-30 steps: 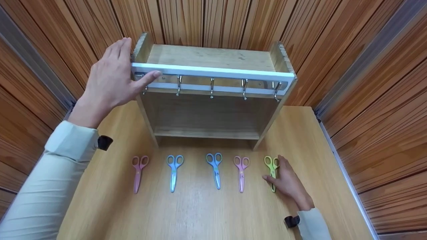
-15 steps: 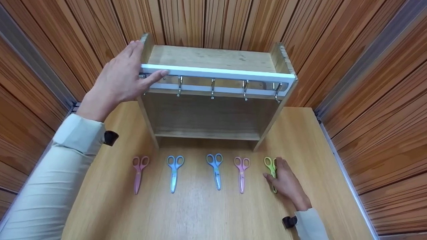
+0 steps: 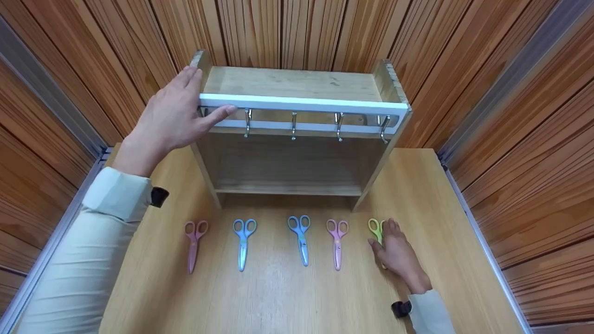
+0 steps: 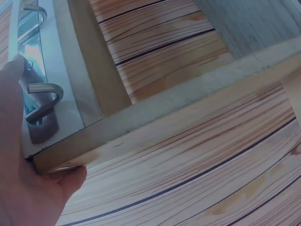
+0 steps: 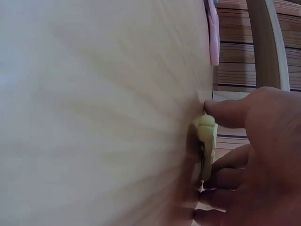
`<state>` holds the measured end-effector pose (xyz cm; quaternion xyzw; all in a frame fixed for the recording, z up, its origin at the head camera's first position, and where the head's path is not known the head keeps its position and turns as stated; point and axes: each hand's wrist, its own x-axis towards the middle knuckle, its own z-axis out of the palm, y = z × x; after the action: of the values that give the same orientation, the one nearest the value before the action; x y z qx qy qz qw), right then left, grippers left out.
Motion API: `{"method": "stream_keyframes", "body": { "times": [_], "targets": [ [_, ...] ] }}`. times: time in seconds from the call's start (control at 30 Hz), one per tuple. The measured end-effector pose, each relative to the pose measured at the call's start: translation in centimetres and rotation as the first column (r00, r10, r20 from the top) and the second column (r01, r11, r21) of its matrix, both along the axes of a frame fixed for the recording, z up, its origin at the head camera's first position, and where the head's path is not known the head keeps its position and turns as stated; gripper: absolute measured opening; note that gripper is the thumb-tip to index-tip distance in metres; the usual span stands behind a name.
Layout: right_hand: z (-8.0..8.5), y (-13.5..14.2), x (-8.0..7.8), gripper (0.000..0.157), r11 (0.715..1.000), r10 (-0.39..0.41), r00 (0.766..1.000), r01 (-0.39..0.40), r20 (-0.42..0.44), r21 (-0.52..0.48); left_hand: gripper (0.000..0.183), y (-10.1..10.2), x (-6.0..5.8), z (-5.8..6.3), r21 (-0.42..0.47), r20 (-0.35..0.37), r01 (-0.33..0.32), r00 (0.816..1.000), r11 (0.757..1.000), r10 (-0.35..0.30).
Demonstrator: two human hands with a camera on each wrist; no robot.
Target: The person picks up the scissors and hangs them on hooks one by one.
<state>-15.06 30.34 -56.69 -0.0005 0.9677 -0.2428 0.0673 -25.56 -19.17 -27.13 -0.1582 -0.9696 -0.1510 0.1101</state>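
Observation:
At the top left corner of a wooden shelf unit, my left hand grips the side board, thumb across the front of the white hook rail. The left wrist view shows the fingertips round the board's outer side. Metal hooks line the rail; the leftmost is hidden by my hand in the head view. My right hand lies low over green scissors on the table, its thumb on one side and fingers on the other. In the right wrist view, the scissors lie between thumb and fingertips.
Left of the right hand lie pink scissors, blue scissors, another pair of blue scissors and dark pink scissors, all in a row on the wooden table. Wood-panelled walls enclose the table.
My left hand has slid right along the shelf's corner, covering the leftmost hook. My right hand has shifted slightly and covers more of the green scissors, which stay on the table.

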Motion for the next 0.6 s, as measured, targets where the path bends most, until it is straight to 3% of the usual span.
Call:
{"method": "stream_keyframes", "body": {
  "times": [0.37, 0.6],
  "targets": [
    [1.0, -1.2, -0.3, 0.044, 0.986, 0.044, 0.984, -0.015, -0.175, 0.164, 0.111, -0.1, 0.2, 0.1, -0.003, -0.007, 0.003, 1.000, 1.000, -0.003],
    [0.6, -1.5, -0.3, 0.018, 0.961, 0.064, 0.952, 0.023, -0.301, 0.274, 0.112, 0.1, 0.1, -0.1, 0.006, 0.000, 0.005, 1.000, 1.000, -0.005]
  ]
}}
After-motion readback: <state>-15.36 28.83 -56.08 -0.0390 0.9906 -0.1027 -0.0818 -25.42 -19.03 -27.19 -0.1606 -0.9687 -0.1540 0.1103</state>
